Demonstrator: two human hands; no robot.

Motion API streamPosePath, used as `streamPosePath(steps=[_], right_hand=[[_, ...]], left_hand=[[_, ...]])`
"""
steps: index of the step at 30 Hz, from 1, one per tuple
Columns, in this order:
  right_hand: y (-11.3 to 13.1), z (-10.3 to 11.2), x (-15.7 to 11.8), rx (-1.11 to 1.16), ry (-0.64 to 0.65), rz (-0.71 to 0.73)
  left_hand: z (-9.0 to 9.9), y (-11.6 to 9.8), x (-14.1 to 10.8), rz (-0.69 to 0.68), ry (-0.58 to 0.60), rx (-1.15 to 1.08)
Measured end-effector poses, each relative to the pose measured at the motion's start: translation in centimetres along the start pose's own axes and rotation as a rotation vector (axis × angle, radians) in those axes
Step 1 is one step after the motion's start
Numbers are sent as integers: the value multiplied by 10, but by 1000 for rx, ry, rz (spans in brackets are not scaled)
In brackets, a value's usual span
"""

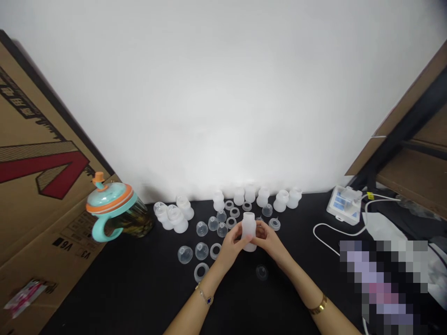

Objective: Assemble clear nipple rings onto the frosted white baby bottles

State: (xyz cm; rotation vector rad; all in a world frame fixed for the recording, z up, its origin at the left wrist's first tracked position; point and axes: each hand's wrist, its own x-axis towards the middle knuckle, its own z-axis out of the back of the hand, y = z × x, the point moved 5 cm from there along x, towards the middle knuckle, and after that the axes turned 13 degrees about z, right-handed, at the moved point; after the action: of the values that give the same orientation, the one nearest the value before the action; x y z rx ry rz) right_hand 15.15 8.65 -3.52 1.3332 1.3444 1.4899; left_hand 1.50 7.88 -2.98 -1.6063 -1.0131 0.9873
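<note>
My left hand (pixel 232 242) and my right hand (pixel 269 238) are both closed round a white baby bottle (pixel 249 225), thumbs meeting on its front. The bottle is upright and its neck has no cap. Clear domed caps (pixel 201 251) and pale ring collars (pixel 201 271) lie scattered to the left of my hands. Another ring (pixel 274 224) rests just right of my right hand. In front of the bottle, nearer me, lies a faint clear round piece (pixel 261 272). More white bottles (pixel 281 200) stand behind, along the wall.
At the left, several bottles (pixel 178 218) stand grouped beside a teal and orange lidded jug (pixel 120 211). A cardboard box (pixel 38 195) borders the left side. On the right are a white power strip (pixel 344 204), its cable (pixel 316 228) and a blurred-out object (pixel 380 284). The table (pixel 139 288) is black.
</note>
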Motion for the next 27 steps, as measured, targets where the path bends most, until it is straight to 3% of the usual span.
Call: streamPosePath(steps=[7,11,14,18,21,23,27], right_hand=[[-2,-3,-6,-316,25,90],[7,0,-4,-345,27,110],[19,22,2,-328,-98,168],[33,73,6,-442,-348,230],[35,107,7,-528,-443,203],[33,122,8,-566,-417,171],[22,132,10,-650,-225,112]], left_hand=[[9,7,3,54,-80,14],[12,8,4,80,-122,-35],[14,12,7,103,-152,-96],[13,16,9,104,-152,-90],[11,16,8,108,-143,-81],[9,17,8,113,-131,-83],[9,20,9,114,-98,-78]])
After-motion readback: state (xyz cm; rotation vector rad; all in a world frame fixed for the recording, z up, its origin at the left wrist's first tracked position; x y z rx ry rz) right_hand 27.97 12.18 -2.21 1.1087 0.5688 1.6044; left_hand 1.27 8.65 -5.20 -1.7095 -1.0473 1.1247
